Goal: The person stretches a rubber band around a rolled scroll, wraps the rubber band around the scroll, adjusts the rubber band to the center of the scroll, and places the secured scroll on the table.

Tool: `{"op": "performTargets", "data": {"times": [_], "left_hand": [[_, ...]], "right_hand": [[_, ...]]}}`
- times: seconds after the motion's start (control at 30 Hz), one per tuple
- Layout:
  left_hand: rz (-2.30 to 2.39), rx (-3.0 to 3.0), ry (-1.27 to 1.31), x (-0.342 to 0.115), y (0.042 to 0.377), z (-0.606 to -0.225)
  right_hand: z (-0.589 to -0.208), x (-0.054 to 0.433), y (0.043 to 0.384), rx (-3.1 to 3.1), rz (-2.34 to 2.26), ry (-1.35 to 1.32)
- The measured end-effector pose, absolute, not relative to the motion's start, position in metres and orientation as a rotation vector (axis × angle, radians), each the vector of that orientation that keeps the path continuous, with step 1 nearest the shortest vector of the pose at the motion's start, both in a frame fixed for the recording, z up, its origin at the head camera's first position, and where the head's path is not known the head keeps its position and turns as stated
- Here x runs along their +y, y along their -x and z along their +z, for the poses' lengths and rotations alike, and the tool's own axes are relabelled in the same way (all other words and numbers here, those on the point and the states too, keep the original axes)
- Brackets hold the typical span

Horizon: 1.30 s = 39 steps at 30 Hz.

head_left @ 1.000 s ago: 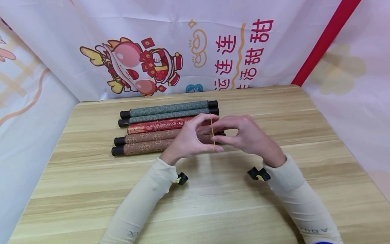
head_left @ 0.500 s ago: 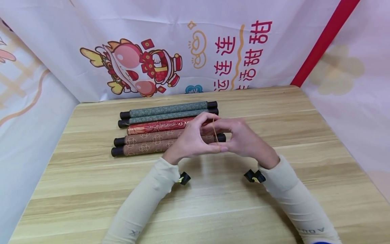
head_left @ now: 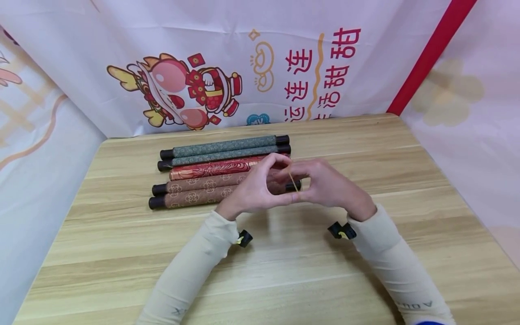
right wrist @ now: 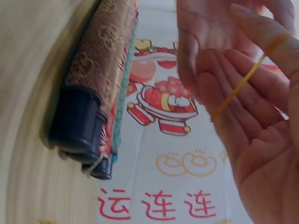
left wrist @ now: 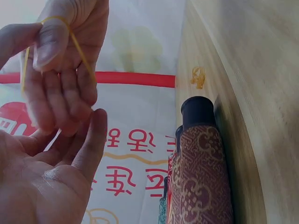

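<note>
A thin yellow rubber band is stretched around the thumb and fingers of my right hand. In the right wrist view the rubber band runs from the thumb across to the fingers. My left hand faces it, thumb and fingers curved and spread, its fingertips right at the right hand's fingers. Both hands are raised over the right end of a row of rolled scrolls: green, red and brown patterned, most with black end knobs. The left wrist view shows the left palm facing up.
More rubber bands lie on the wooden table beyond the brown scroll's black end. A white printed cloth hangs behind the table and along its sides. Black wrist cameras sit at both cuffs.
The rubber band, earlier stretched upright over the left hand's fingers and thumb, has shifted right onto the right hand's and now slants. The hands have come closer together; the scrolls have not moved.
</note>
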<state>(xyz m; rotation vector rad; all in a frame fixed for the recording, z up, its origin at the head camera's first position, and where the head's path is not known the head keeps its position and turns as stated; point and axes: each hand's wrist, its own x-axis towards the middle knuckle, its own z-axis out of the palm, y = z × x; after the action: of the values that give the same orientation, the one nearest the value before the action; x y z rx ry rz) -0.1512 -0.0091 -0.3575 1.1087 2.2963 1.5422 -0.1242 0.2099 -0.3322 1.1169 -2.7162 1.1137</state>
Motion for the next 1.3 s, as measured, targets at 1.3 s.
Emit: {"op": "performTargets", "data": {"times": [1.3], "left_hand": [[0.168,2.877,-1.039,-0.044,0.182,-0.382]], "right_hand": [[-0.343,0.249,0.145,-3.119,0.907,-0.615]]}}
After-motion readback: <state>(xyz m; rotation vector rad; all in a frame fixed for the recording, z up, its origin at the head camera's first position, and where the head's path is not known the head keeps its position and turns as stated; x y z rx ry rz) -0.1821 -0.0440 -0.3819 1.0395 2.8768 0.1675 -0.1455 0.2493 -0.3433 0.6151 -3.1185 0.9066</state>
